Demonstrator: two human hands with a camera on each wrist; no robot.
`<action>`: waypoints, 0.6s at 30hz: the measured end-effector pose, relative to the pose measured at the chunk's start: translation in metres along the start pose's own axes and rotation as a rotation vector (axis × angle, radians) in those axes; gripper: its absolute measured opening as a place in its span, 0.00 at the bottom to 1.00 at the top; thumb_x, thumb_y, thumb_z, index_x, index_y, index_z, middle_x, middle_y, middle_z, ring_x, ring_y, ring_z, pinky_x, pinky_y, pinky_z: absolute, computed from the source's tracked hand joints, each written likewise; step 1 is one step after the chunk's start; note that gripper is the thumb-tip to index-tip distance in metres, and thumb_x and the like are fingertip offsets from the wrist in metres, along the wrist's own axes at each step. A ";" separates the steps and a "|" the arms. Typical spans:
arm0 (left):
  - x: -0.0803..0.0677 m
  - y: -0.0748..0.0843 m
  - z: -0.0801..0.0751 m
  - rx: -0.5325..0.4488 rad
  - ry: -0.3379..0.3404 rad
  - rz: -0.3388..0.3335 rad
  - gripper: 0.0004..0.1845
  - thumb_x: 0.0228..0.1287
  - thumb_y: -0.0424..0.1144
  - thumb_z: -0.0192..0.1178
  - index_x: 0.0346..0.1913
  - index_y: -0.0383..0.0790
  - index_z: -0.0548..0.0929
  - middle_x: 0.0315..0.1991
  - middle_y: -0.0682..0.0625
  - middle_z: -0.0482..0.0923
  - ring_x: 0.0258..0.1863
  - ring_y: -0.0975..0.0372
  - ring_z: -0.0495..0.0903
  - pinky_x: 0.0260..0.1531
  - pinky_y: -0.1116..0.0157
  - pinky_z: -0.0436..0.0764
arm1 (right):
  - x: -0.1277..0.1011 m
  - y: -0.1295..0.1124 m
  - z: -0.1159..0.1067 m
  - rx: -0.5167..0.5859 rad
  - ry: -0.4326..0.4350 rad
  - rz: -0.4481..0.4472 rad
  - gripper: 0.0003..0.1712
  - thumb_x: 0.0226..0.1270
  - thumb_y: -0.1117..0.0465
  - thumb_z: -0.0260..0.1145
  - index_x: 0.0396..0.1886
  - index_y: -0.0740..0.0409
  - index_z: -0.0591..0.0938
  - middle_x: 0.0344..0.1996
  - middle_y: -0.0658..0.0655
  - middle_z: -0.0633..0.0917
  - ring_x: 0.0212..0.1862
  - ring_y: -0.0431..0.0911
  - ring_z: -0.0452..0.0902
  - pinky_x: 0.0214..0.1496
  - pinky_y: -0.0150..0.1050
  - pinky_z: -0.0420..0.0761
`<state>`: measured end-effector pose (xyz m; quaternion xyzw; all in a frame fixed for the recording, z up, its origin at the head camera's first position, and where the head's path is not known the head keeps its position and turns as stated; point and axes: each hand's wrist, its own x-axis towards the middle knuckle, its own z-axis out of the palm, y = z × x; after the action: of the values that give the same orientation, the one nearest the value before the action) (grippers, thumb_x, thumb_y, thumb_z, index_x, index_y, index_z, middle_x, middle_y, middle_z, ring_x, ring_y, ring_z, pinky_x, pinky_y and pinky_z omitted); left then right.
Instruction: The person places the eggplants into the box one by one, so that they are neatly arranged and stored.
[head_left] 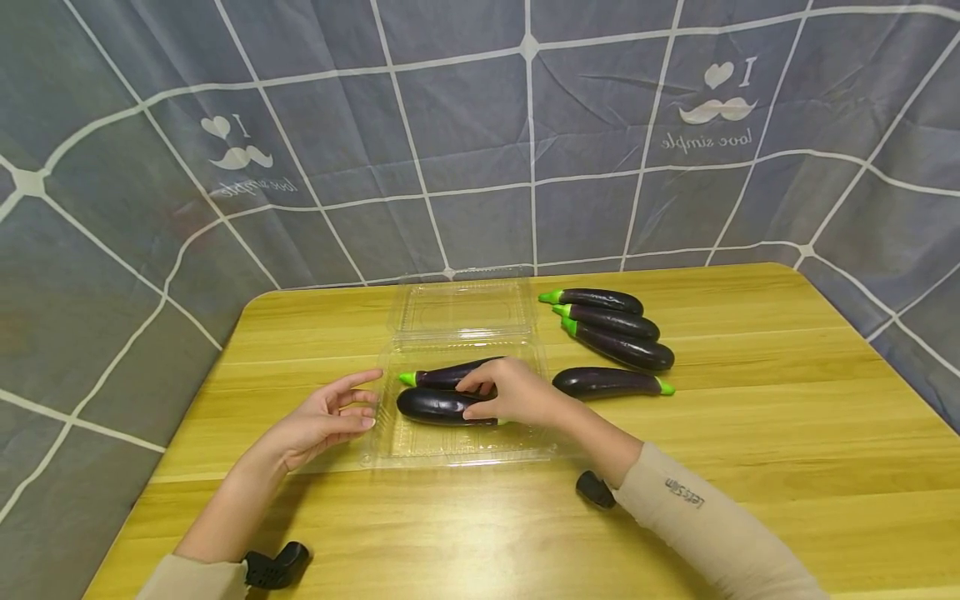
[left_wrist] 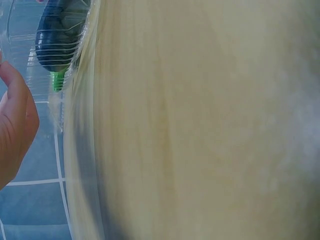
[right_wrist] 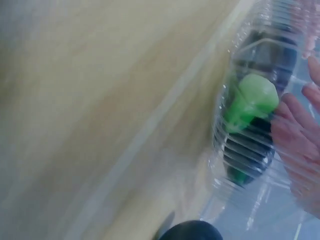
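A clear plastic clamshell box [head_left: 457,450] lies unfolded on the table with two eggplants inside. The front eggplant [head_left: 431,405] has its green stem [right_wrist: 255,95] pointing right. Behind it, the second eggplant [head_left: 442,377] points its stem to the left. My right hand [head_left: 517,392] reaches in from the right and grips the front eggplant near its stem end, thumb on the near side and fingers on the far side. At the box's left edge, my left hand [head_left: 322,421] is held with loosely bent fingers and nothing in them.
Right of the box, three eggplants [head_left: 611,322] lie side by side, stems left. Nearer, another single eggplant [head_left: 607,382] points its stem right. The box's lid [head_left: 465,308] lies back toward the grey curtain [head_left: 480,142] behind the wooden table [head_left: 750,400].
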<state>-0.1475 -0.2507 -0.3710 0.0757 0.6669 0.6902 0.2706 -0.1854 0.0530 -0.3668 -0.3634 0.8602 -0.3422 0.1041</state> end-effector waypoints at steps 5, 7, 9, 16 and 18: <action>0.000 0.000 0.000 0.001 -0.004 0.003 0.37 0.61 0.24 0.58 0.71 0.37 0.54 0.49 0.46 0.67 0.40 0.65 0.75 0.44 0.68 0.79 | -0.007 0.001 -0.007 0.048 0.019 0.016 0.19 0.56 0.56 0.71 0.47 0.57 0.84 0.45 0.52 0.84 0.42 0.43 0.78 0.42 0.31 0.78; 0.001 0.000 0.000 0.003 -0.005 0.003 0.38 0.61 0.24 0.57 0.71 0.37 0.53 0.48 0.47 0.67 0.40 0.65 0.75 0.44 0.68 0.79 | -0.010 0.002 -0.012 0.051 0.035 0.009 0.19 0.56 0.57 0.71 0.47 0.57 0.84 0.44 0.52 0.84 0.42 0.43 0.78 0.41 0.30 0.78; 0.001 0.001 0.000 0.007 -0.003 0.001 0.38 0.61 0.25 0.58 0.72 0.36 0.53 0.48 0.47 0.67 0.40 0.65 0.75 0.44 0.67 0.79 | -0.013 0.002 -0.016 0.059 0.051 0.009 0.19 0.56 0.57 0.71 0.47 0.58 0.84 0.44 0.53 0.84 0.42 0.44 0.78 0.41 0.31 0.78; 0.001 0.000 0.000 0.004 0.003 0.001 0.38 0.60 0.24 0.58 0.72 0.36 0.53 0.48 0.48 0.68 0.40 0.64 0.76 0.44 0.67 0.79 | -0.026 0.007 -0.030 0.086 0.096 0.025 0.20 0.55 0.57 0.71 0.48 0.60 0.84 0.43 0.55 0.85 0.41 0.47 0.79 0.42 0.40 0.79; 0.001 0.000 0.000 0.003 0.003 0.000 0.38 0.60 0.24 0.58 0.71 0.37 0.53 0.48 0.48 0.68 0.40 0.65 0.76 0.44 0.67 0.79 | -0.031 0.009 -0.033 0.090 0.116 0.025 0.21 0.54 0.57 0.72 0.47 0.61 0.84 0.42 0.56 0.85 0.40 0.49 0.79 0.42 0.43 0.79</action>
<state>-0.1478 -0.2503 -0.3716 0.0751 0.6684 0.6892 0.2693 -0.1827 0.0959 -0.3506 -0.3271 0.8530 -0.3997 0.0748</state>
